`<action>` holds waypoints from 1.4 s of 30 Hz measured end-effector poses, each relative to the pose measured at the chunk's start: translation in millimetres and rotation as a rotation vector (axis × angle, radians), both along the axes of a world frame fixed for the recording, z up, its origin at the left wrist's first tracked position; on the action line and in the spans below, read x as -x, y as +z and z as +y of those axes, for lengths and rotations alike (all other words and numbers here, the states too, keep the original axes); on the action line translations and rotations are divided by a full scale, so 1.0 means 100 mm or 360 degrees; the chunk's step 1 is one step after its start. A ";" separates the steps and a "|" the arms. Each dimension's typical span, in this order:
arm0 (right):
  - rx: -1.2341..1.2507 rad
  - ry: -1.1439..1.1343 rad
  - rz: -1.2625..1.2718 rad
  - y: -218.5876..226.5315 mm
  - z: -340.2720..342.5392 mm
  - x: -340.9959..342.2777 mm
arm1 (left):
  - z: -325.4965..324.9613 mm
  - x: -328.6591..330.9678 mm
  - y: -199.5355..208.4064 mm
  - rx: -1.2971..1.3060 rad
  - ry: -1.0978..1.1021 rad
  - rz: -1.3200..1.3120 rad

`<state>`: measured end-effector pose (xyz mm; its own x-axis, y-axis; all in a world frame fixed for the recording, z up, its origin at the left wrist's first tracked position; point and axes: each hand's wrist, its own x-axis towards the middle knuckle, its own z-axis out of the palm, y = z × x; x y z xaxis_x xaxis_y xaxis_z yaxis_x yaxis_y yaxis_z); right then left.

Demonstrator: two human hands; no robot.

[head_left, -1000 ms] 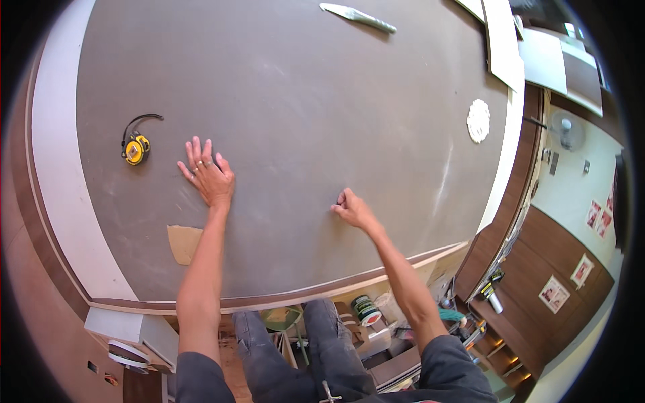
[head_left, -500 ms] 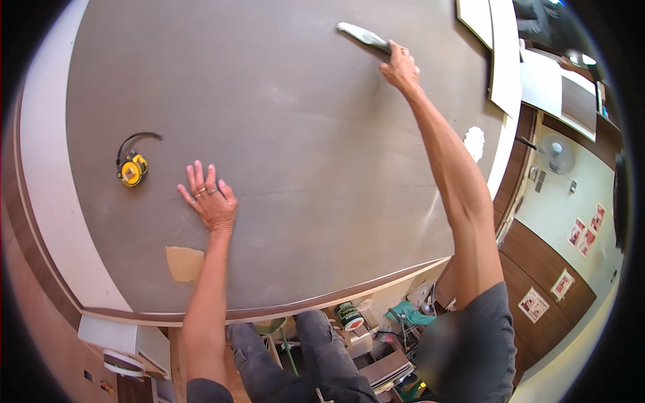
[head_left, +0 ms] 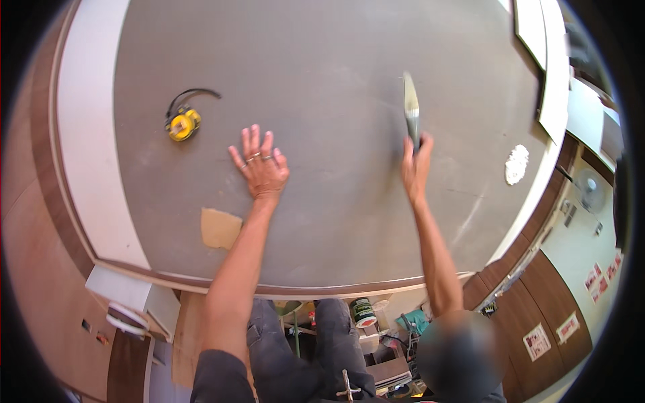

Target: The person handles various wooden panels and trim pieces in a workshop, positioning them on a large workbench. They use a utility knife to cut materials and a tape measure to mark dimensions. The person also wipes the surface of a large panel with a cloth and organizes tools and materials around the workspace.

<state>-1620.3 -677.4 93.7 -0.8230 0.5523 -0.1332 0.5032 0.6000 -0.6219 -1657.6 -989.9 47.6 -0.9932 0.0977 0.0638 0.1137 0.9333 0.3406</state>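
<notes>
My right hand (head_left: 417, 171) is closed round the dark handle of a flat brush (head_left: 411, 104) with a pale tip, which points away from me over the grey-brown panel (head_left: 322, 221). My left hand (head_left: 263, 168) rests flat on the panel with its fingers spread and holds nothing; rings show on its fingers. Beyond it to the left lies a yellow and black tape measure (head_left: 183, 126) with a black strap. A tan square piece, perhaps sandpaper (head_left: 221, 228), lies near my left forearm.
A heap of white paste (head_left: 516, 165) sits at the panel's right side, near stacked white boards (head_left: 554, 101). Below the front edge are a dark green can (head_left: 363, 313) and cluttered boxes. A fan (head_left: 590, 190) stands at far right, and a white cabinet (head_left: 119, 285) at lower left.
My right hand has drawn the brush back toward me and turned its tip from pointing left to pointing away. The view has shifted; my left hand stays flat on the panel.
</notes>
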 end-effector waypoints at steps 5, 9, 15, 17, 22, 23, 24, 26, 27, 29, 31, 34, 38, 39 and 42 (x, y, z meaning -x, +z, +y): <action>0.0616 -0.0494 -0.0395 0.44 -1.63 -1.51 | -0.04 -0.03 -0.01 0.0002 -0.0014 -0.0019; 0.0936 -0.0541 -0.0774 0.71 -2.47 -2.39 | -0.02 -0.06 0.01 0.0000 -0.0005 0.0036; 0.0903 -0.0283 -0.0636 0.80 -2.49 -3.20 | -0.15 0.01 0.13 -0.0207 -0.0022 0.0143; 0.0814 -0.0351 -0.0687 0.81 -2.28 -3.38 | -0.47 0.20 0.21 -0.0257 -0.0023 0.0164; 0.0507 -0.0536 -0.0614 0.84 -1.85 -3.61 | -1.30 0.90 0.54 0.0196 0.0120 0.0099; 0.0502 -0.0504 -0.0586 0.85 -1.79 -3.61 | -1.44 1.00 0.63 0.0042 0.0066 -0.0314; 0.0439 -0.0474 -0.0630 0.85 -1.76 -3.57 | -1.53 1.06 0.71 0.0039 -0.0068 -0.0475; 0.0477 -0.0360 -0.0583 0.82 -1.75 -3.45 | -1.52 1.12 0.82 0.0323 -0.0011 -0.0650; 0.0471 -0.0318 -0.0598 0.81 -1.77 -3.35 | -1.52 1.00 0.84 0.0098 0.0115 -0.0576; 0.0641 -0.0288 -0.0387 0.70 -1.94 -3.08 | -1.51 0.76 0.88 -0.0353 0.0362 -0.0416; 0.0830 -0.0232 -0.0232 0.59 -2.24 -2.76 | -1.64 0.34 0.92 -0.0630 0.0322 -0.0521; 0.1470 -0.0292 -0.0235 0.46 -2.86 -2.27 | -1.85 -0.48 0.93 -0.1218 0.0400 -0.0716; 0.1478 0.0042 -0.0211 0.25 -3.53 -1.74 | -2.16 -1.68 1.05 -0.1860 0.1114 -0.0775; 0.1488 0.0033 -0.0164 0.17 -3.69 -1.64 | -2.23 -1.92 1.08 -0.2003 0.1249 -0.0828; 0.1482 -0.0015 -0.0403 -0.03 -3.91 -1.56 | -2.42 -2.47 1.05 -0.2355 0.1612 -0.0970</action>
